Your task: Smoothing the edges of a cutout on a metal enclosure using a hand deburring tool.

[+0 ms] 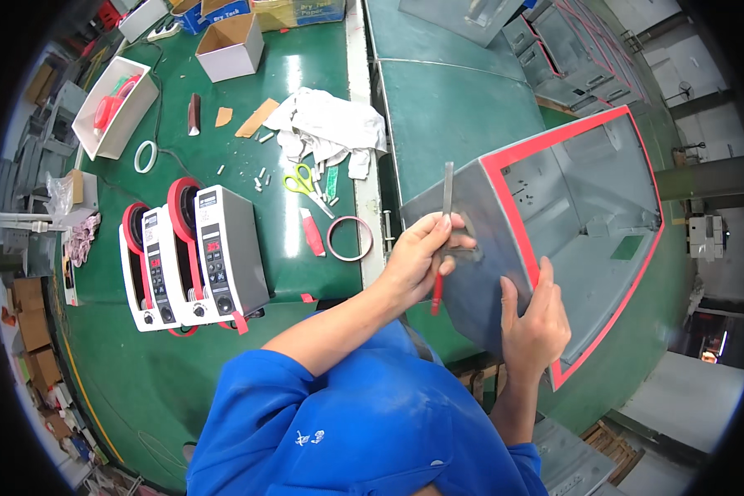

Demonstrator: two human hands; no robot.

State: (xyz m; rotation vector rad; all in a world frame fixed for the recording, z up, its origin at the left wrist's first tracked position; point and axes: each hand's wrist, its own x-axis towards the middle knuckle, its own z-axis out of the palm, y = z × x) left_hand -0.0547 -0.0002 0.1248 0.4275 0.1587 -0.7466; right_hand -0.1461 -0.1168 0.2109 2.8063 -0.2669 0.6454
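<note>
Pinching a thin grey strip (447, 194) with a red lower end between my left hand (417, 260) fingers, I hold it upright against the grey metal box (554, 240). My right hand (537, 318) lies flat on its smooth near wall (fingers straight, gripping nothing). Red tape (512, 207) rims the opening; the green bench (446, 107) beyond lies open.

A factory workshop: long green-topped workbenches (223, 157), two white electric tape dispensers with red rolls (194, 256), stacked grey sheet-metal housings (566, 58), open cardboard boxes (230, 48).
</note>
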